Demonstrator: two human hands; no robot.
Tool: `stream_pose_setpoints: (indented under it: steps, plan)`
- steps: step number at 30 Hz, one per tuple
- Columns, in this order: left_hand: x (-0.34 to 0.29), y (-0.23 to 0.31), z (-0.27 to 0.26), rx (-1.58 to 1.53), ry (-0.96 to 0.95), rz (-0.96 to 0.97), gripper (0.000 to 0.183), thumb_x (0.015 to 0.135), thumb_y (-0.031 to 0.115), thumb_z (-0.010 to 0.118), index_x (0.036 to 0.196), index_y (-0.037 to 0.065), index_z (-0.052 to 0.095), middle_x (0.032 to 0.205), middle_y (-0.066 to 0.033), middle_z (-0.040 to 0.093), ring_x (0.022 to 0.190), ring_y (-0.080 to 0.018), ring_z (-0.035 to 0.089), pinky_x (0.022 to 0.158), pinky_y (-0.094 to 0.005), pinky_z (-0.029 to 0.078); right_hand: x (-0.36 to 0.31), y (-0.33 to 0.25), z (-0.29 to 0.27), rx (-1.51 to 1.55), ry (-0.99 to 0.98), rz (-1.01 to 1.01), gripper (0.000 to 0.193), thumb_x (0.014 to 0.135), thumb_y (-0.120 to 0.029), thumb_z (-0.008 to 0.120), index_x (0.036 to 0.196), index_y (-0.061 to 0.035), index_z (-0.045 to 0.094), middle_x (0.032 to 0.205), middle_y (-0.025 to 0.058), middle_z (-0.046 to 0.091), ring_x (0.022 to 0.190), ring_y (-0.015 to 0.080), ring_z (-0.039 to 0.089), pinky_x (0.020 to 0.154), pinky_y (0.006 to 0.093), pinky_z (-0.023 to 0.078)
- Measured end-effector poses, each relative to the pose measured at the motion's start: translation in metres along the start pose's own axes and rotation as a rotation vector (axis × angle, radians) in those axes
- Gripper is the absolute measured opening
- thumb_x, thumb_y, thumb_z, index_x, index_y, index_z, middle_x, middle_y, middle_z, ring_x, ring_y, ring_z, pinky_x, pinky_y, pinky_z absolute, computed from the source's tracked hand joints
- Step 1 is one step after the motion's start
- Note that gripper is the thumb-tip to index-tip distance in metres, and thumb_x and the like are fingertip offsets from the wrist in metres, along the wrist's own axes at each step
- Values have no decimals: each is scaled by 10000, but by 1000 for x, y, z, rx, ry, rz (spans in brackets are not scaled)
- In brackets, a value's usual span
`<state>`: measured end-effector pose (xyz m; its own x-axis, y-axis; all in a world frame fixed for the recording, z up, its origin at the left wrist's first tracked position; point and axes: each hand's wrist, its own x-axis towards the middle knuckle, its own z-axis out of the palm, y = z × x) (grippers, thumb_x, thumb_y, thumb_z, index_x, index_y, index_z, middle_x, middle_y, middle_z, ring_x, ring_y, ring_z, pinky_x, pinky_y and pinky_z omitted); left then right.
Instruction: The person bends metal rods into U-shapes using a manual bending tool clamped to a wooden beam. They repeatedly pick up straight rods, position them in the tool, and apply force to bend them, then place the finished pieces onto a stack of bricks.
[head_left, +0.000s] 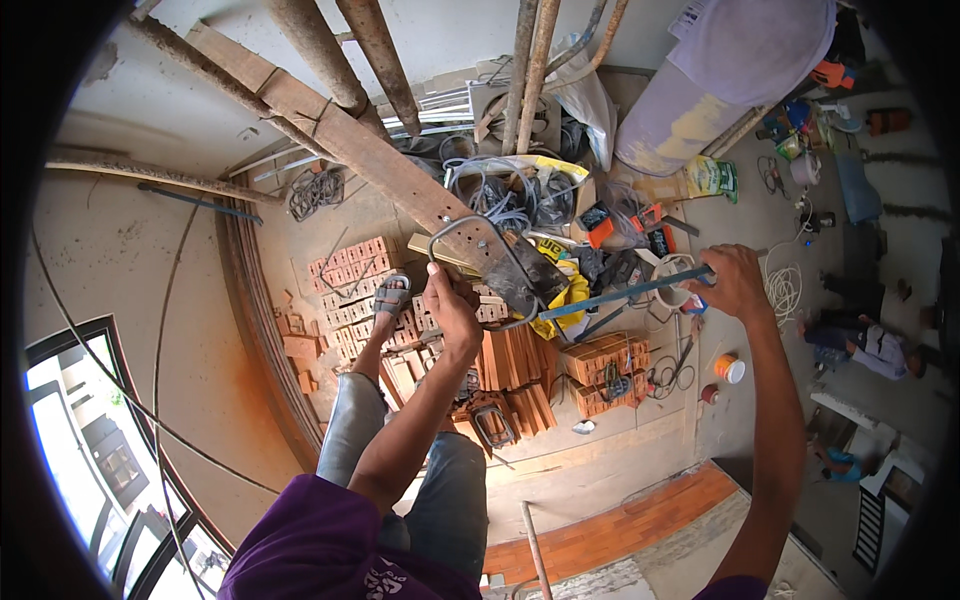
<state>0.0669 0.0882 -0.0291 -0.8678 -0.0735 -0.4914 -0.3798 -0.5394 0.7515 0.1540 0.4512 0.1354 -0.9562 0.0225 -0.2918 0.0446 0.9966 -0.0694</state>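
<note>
A thin metal rod bent into a rounded, loop-like frame (513, 262) lies over the end of a long wooden plank (375, 160). My left hand (452, 312) is closed on the frame's near left side, with the thumb along the rod. To the right, my right hand (732, 287) grips the far end of a long blue metal bar (625, 293). That bar's other end meets the rod beside a dark plate (525, 275) on the plank. Bolts or pins stand up from the plank near the plate.
Stacked bricks (355, 265), reddish timber pieces (518, 365) and more bent frames (492, 425) lie below the plank. Rusty pipes (305, 45) rise at the back. Bags, hoses (510, 200) and a white bucket (675, 272) crowd behind. Another person (875, 345) is at far right.
</note>
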Motion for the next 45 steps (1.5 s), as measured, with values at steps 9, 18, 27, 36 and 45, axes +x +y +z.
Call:
stream_pose_setpoints:
  steps: [9, 18, 27, 36, 45]
  plan:
    - [0, 1, -4, 18, -1, 22, 418, 1011, 429, 433, 719, 132, 416, 523, 57, 315, 410, -47, 227, 375, -242, 167, -18, -16, 15, -4, 46, 75, 410, 652, -399, 791, 760, -44, 616, 701, 107, 595, 703, 316, 592, 665, 436, 415]
    - [3, 0, -7, 2, -46, 23, 427, 1014, 426, 419, 700, 137, 391, 510, 57, 303, 423, -55, 226, 397, -243, 191, -67, -61, 11, -87, 127, 229, 338, 653, -316, 793, 746, -56, 598, 700, 104, 580, 701, 302, 575, 693, 427, 408]
    - [4, 5, -12, -78, -161, -133, 422, 1017, 438, 401, 729, 131, 384, 525, 47, 257, 425, -79, 200, 398, -265, 187, -57, -53, -14, -137, 240, 120, 388, 668, -375, 795, 774, -56, 601, 712, 94, 573, 759, 294, 571, 756, 438, 412]
    - [9, 20, -23, -224, -264, -370, 406, 1010, 469, 397, 780, 135, 395, 576, 42, 258, 471, -77, 213, 424, -249, 197, -47, -42, -24, -79, 35, 200, 379, 702, -372, 776, 825, -51, 618, 791, 117, 632, 790, 306, 583, 787, 425, 428]
    - [4, 13, -12, -145, -229, -214, 392, 1008, 445, 417, 749, 151, 403, 547, 46, 265, 428, -80, 184, 384, -254, 148, -44, -21, -38, -55, -84, 221, 387, 743, -394, 746, 820, -45, 596, 781, 119, 606, 807, 312, 587, 801, 429, 422]
